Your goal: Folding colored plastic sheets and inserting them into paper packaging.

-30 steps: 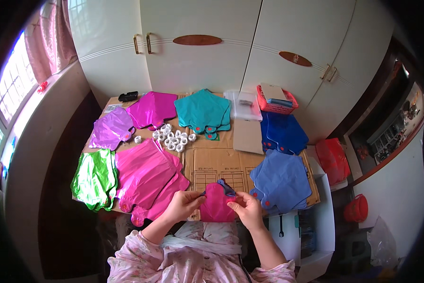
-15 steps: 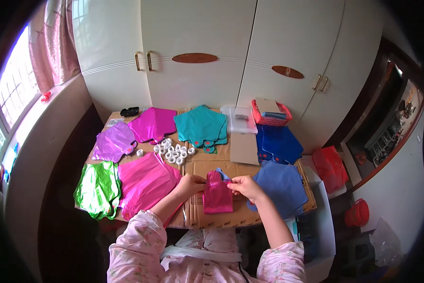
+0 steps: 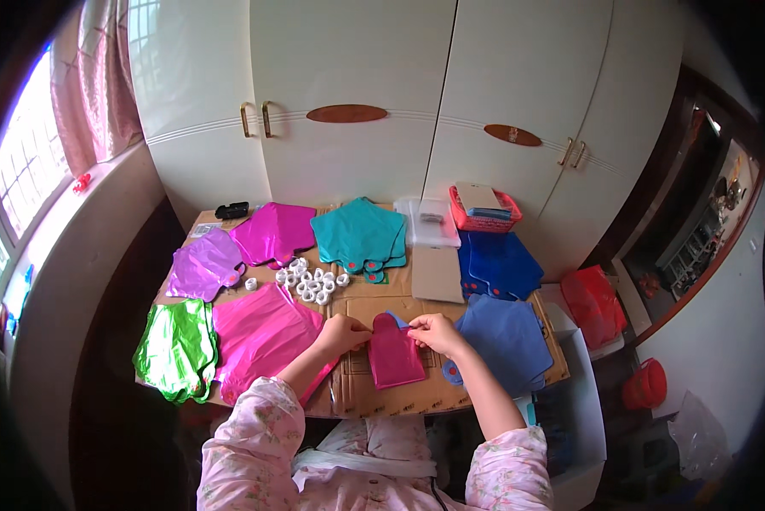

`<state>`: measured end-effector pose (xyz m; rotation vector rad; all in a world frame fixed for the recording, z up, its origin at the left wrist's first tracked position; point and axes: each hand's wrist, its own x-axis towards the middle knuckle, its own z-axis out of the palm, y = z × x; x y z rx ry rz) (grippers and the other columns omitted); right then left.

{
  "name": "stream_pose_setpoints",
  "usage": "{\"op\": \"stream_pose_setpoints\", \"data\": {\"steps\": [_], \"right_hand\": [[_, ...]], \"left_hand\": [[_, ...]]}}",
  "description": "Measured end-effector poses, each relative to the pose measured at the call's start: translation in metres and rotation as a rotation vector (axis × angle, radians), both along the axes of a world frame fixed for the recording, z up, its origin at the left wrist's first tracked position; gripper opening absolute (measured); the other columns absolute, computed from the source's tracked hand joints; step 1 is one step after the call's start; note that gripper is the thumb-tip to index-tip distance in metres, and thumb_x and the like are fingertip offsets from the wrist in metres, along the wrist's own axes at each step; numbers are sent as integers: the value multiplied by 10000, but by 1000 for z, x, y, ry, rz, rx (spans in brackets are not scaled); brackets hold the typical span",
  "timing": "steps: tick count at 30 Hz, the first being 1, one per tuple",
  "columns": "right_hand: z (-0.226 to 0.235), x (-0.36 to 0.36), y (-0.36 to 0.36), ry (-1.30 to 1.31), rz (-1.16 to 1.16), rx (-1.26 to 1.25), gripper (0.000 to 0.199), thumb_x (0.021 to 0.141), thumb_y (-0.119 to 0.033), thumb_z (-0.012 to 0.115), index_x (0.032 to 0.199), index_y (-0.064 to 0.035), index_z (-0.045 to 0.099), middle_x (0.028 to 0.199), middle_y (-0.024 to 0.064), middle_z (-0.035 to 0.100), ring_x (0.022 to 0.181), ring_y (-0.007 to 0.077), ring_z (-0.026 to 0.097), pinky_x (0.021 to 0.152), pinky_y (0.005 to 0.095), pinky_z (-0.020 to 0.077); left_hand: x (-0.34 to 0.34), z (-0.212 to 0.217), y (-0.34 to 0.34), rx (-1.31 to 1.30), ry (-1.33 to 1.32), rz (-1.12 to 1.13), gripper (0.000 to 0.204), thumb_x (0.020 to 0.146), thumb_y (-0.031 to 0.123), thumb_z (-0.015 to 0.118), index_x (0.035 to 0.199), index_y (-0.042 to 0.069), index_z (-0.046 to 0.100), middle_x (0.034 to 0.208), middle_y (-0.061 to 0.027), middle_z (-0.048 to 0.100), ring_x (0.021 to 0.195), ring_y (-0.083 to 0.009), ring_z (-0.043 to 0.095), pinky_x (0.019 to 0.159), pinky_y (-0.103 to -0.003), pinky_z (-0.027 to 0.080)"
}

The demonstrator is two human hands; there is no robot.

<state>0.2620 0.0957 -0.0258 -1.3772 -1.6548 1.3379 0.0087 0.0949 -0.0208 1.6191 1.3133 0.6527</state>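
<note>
Both my hands hold a folded magenta foil sheet [image 3: 397,362] near the front of the cardboard-covered table. My left hand [image 3: 345,335] pinches its upper left edge. At the upper right edge, my right hand [image 3: 436,334] has its fingertips closed on the sheet. A rounded tab sticks up between the hands, and a bit of blue sheet shows behind it. To the left lies a stack of larger pink foil sheets [image 3: 263,336], partly under my left forearm. Slate-blue sheets [image 3: 503,339] lie just right of my right hand.
Green [image 3: 176,349], lilac [image 3: 203,264], magenta [image 3: 272,234], teal [image 3: 359,232] and dark blue sheets [image 3: 501,264] ring the table. White rolls [image 3: 316,285] cluster mid-left. Behind are a grey card [image 3: 436,274], a clear box [image 3: 425,223] and a red basket [image 3: 508,223]. A white cabinet [image 3: 357,162] backs the table.
The magenta sheet has turned slightly, its lower edge now slanting up to the right, and its rounded tab looks smoother and darker. Both hands keep their pinch.
</note>
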Motion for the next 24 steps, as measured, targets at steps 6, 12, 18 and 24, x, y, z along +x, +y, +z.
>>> {"op": "stream_pose_setpoints", "data": {"steps": [6, 12, 18, 24], "right_hand": [[-1, 0, -1, 90, -31, 122, 143, 839, -67, 654, 954, 18, 663, 743, 17, 654, 633, 63, 586, 593, 220, 490], [0, -6, -2, 114, 29, 118, 147, 845, -70, 648, 956, 25, 659, 759, 19, 657, 646, 68, 589, 605, 223, 490], [-10, -1, 5, -82, 43, 108, 140, 844, -63, 645, 962, 14, 645, 806, 28, 656, 694, 72, 596, 624, 235, 495], [-5, -6, -2, -321, 64, 577, 103, 743, -56, 662, 841, -26, 651, 794, 76, 651, 704, 184, 643, 640, 302, 503]], "left_hand": [[6, 15, -5, -74, -42, -21, 314, 820, 245, 698, 948, -42, 688, 716, -63, 672, 581, -100, 606, 541, -237, 497], [0, -12, 1, -229, -305, -16, 246, 840, 165, 684, 921, -67, 678, 759, -37, 655, 633, -94, 604, 555, -223, 498], [4, 0, -6, 233, 128, -126, 172, 808, 128, 667, 923, 4, 697, 821, -100, 678, 672, -216, 651, 613, -316, 522], [3, -6, -19, 711, 343, -222, 140, 772, 126, 599, 860, 85, 701, 837, -118, 634, 776, -294, 635, 708, -382, 521]]}}
